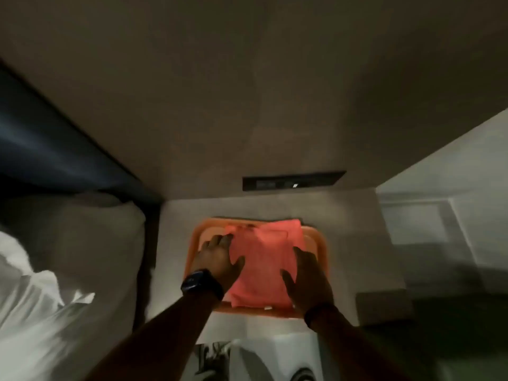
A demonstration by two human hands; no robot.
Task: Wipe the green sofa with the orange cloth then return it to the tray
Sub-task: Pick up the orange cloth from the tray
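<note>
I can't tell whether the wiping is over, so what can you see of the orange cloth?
The orange cloth looks like soft fabric, coral-orange, folded into a rough rectangle with creases and a small pale tag at its near edge. It lies flat in the orange tray, filling most of it. The left hand rests on its left side and the right hand on its right, fingers spread, not gripping.

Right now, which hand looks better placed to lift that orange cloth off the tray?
Probably the left hand: its fingers curl at the orange cloth's far left edge. The right hand lies flat and open along its right side, over the tray.
</note>
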